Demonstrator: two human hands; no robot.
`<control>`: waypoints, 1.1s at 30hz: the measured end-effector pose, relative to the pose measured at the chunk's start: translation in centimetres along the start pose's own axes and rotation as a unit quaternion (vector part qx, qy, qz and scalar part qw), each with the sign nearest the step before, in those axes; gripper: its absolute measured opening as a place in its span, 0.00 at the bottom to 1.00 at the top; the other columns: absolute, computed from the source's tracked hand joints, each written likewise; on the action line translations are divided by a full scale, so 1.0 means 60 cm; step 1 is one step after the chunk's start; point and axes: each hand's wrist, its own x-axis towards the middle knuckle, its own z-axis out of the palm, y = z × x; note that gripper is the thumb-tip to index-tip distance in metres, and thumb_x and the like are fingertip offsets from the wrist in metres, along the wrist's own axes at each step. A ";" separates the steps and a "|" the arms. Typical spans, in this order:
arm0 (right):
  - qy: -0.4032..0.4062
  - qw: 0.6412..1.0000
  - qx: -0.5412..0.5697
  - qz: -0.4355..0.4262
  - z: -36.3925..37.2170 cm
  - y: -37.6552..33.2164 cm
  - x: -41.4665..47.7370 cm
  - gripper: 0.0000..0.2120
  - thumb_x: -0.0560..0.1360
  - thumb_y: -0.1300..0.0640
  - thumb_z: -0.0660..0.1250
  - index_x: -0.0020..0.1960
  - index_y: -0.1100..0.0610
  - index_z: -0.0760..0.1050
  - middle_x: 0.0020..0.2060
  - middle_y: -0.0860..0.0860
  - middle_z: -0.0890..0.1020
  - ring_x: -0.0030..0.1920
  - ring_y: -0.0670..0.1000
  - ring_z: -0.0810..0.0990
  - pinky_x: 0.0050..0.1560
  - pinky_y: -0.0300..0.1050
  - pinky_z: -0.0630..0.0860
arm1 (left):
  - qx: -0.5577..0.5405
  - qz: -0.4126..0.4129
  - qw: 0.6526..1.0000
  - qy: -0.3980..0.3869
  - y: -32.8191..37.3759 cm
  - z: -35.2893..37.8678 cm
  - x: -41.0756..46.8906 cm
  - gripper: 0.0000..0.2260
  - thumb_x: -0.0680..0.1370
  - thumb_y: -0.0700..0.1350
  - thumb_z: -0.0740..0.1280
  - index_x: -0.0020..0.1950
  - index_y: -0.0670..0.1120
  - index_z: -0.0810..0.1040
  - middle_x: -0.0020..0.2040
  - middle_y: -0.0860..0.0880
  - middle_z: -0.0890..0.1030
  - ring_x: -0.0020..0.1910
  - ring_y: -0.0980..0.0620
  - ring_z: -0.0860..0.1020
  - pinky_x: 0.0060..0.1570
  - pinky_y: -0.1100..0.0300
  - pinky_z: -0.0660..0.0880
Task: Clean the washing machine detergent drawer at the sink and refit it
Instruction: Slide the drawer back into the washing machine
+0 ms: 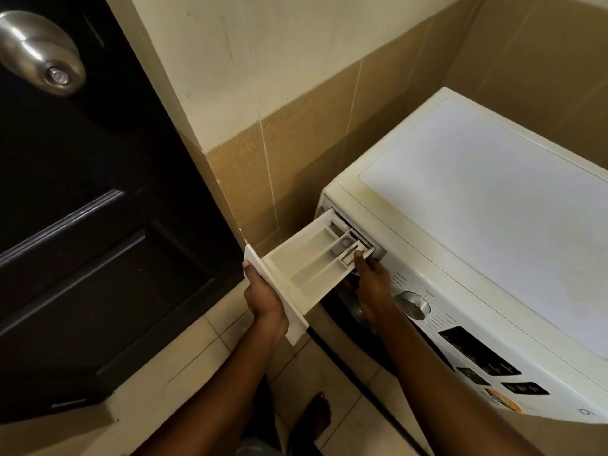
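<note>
Now the left hand (pixel 263 301) is gripping the front of the detergent drawer (pixel 306 258), the right hand (pixel 371 284) pinching its right rim. The drawer is sticking mostly out of the washing machine (pixel 477 192), and skewing it risks jamming.

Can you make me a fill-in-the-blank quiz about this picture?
1. The white plastic detergent drawer is pulled far ____ of the white washing machine.
2. The left hand grips its ____ panel; the right hand holds its side.
3. The black door has a round silver ____.
Missing: out; front; knob.
</note>
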 end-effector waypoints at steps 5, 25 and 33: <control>0.070 0.975 -0.187 -0.098 -0.006 -0.018 -0.021 0.12 0.78 0.48 0.66 0.50 0.57 0.79 0.44 0.51 0.84 0.42 0.51 0.83 0.37 0.42 0.77 | -0.016 -0.014 1.000 0.002 0.006 0.022 0.009 0.18 0.80 0.65 0.59 0.50 0.53 0.80 0.50 0.45 0.85 0.47 0.42 0.85 0.49 0.43 0.82; -0.004 0.554 -0.719 -0.421 -0.117 -0.127 0.059 0.26 0.84 0.42 0.38 0.80 0.47 0.49 0.79 0.45 0.51 0.79 0.46 0.47 0.77 0.46 0.53 | -0.067 -0.051 0.996 -0.013 -0.034 0.113 0.051 0.20 0.82 0.62 0.56 0.55 0.50 0.79 0.49 0.47 0.83 0.46 0.45 0.82 0.39 0.54 0.78; -0.003 0.572 -0.711 -0.409 -0.116 -0.123 0.062 0.25 0.84 0.43 0.40 0.80 0.47 0.49 0.79 0.44 0.51 0.78 0.44 0.47 0.77 0.43 0.48 | -0.081 -0.068 0.994 0.008 -0.056 0.111 0.076 0.24 0.78 0.67 0.60 0.59 0.49 0.79 0.57 0.43 0.83 0.53 0.40 0.83 0.55 0.41 0.79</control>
